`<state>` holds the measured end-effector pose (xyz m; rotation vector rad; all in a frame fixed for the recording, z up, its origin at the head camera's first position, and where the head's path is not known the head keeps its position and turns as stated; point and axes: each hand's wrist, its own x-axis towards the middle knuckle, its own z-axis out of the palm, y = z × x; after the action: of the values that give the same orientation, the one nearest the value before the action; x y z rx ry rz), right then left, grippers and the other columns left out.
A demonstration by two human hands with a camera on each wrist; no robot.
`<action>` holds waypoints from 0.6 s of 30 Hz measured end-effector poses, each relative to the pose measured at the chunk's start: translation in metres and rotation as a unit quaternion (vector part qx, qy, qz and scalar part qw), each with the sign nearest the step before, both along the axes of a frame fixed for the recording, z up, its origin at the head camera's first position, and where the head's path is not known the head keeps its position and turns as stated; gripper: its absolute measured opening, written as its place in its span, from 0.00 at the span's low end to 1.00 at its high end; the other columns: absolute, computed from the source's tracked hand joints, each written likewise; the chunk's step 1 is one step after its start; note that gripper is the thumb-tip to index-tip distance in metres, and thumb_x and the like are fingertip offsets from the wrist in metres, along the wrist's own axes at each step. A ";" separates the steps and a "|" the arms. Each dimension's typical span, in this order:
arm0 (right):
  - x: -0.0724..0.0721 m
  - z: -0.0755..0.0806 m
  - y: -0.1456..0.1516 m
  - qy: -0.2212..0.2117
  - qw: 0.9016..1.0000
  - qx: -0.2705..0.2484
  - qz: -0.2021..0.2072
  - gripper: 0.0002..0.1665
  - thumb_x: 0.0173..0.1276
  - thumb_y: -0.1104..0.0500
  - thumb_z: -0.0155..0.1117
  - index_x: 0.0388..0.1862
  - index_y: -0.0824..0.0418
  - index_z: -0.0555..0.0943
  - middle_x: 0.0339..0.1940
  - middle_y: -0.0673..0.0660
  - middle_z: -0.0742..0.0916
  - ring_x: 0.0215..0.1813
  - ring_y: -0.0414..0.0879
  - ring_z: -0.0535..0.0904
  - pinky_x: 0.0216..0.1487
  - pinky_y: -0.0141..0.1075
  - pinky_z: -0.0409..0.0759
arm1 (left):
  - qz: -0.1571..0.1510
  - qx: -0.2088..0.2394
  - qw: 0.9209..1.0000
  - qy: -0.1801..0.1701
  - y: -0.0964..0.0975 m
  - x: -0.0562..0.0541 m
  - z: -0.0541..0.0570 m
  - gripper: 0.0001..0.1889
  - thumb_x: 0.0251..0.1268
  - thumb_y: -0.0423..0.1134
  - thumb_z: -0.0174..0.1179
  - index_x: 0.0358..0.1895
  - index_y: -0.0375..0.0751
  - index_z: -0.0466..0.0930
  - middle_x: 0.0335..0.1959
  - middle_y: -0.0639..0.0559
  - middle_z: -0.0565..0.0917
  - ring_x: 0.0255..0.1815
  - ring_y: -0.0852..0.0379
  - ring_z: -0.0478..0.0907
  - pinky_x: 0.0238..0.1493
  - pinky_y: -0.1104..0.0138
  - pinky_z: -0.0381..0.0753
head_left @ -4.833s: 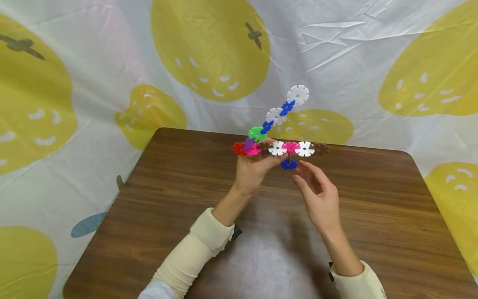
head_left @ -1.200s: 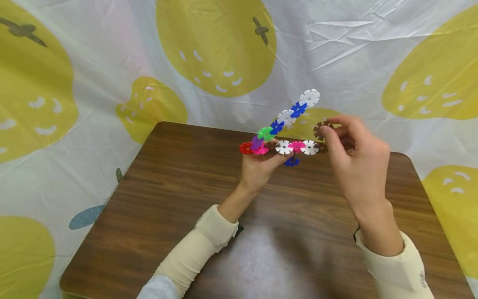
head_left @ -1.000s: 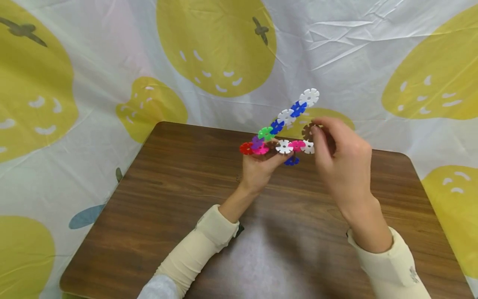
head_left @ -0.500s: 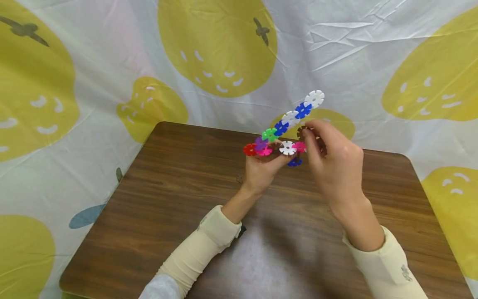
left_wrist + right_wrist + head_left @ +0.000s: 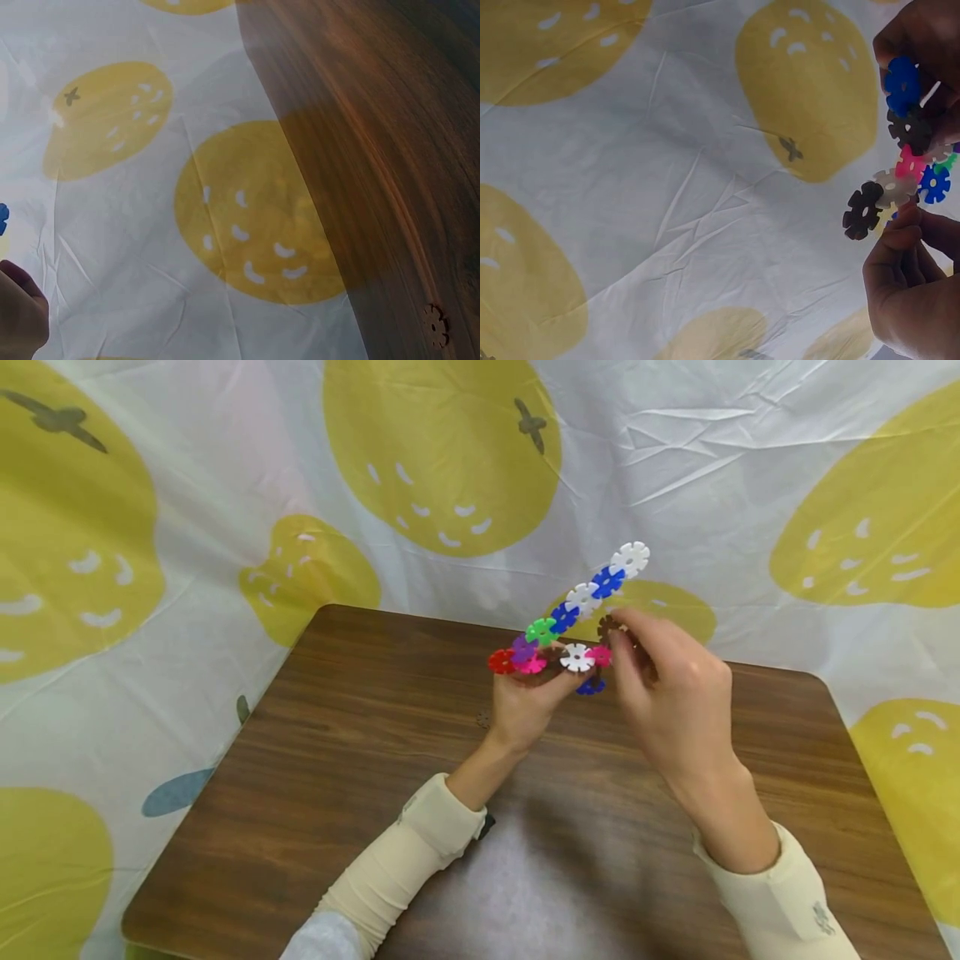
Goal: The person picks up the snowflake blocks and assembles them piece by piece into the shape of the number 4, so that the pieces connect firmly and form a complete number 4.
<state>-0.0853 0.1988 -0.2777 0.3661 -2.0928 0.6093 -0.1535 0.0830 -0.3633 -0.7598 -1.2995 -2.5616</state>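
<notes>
A chain of plastic snowflake discs is held above the table by my left hand, its thumb along the lower row. From a red disc one branch climbs through green and blue to a white disc. The lower row runs right through a white disc and a pink disc. Below hangs a dark blue disc. My right hand pinches a brown disc at the row's right part and hides its end. In the right wrist view, a dark disc ends the row.
On the brown wooden table lies a loose brown disc, just left of my left wrist; the left wrist view shows this brown disc too. A fruit-print cloth hangs behind the table.
My right hand, earlier beside the dark blue disc without the brown one, later appears at the right with the brown disc and moves left over the row. My left hand shifts slightly right, still holding the chain.
</notes>
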 end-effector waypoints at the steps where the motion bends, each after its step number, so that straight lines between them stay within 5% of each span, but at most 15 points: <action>1: 0.000 0.000 0.000 0.001 1.000 0.001 -0.001 0.09 0.73 0.64 0.64 0.47 0.64 0.88 0.38 0.61 0.91 0.35 0.54 0.85 0.38 0.46 0.81 | 0.000 0.001 1.000 0.000 0.000 0.000 0.000 0.24 0.50 0.11 0.65 0.55 0.12 0.74 0.42 0.64 0.88 0.46 0.63 0.86 0.52 0.69 0.87; 8: 0.000 -0.003 -0.001 0.016 1.000 0.007 -0.012 0.09 0.74 0.62 0.65 0.47 0.64 0.88 0.38 0.62 0.92 0.39 0.57 0.88 0.41 0.53 0.84 | 0.005 -0.005 1.000 -0.001 0.001 -0.001 -0.002 0.24 0.51 0.12 0.65 0.54 0.12 0.75 0.41 0.60 0.89 0.44 0.63 0.86 0.51 0.69 0.87; 13: -0.001 -0.005 -0.001 0.025 0.999 0.006 -0.018 0.09 0.75 0.62 0.65 0.46 0.65 0.88 0.38 0.63 0.92 0.38 0.57 0.88 0.39 0.52 0.83 | 0.008 -0.011 1.000 -0.006 -0.001 0.000 -0.002 0.23 0.51 0.12 0.66 0.54 0.13 0.76 0.43 0.39 0.88 0.43 0.63 0.86 0.50 0.69 0.87; 16: -0.002 -0.006 -0.002 0.030 0.999 0.006 -0.021 0.09 0.75 0.61 0.65 0.46 0.65 0.88 0.38 0.63 0.92 0.37 0.58 0.88 0.38 0.52 0.83 | 0.008 -0.010 1.000 -0.005 -0.001 0.001 -0.002 0.23 0.51 0.12 0.65 0.54 0.13 0.75 0.42 0.42 0.88 0.43 0.63 0.86 0.50 0.69 0.87; 18: -0.003 -0.007 -0.002 0.033 0.999 0.005 -0.021 0.09 0.75 0.61 0.65 0.46 0.65 0.88 0.38 0.63 0.92 0.38 0.58 0.88 0.38 0.52 0.83 | 0.007 -0.008 1.000 -0.003 -0.001 0.001 -0.002 0.23 0.51 0.12 0.65 0.54 0.13 0.75 0.41 0.53 0.89 0.43 0.63 0.86 0.50 0.69 0.87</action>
<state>-0.0879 0.1969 -0.2844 0.3421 -2.0357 0.5539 -0.1530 0.0820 -0.3657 -0.7440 -1.3248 -2.5483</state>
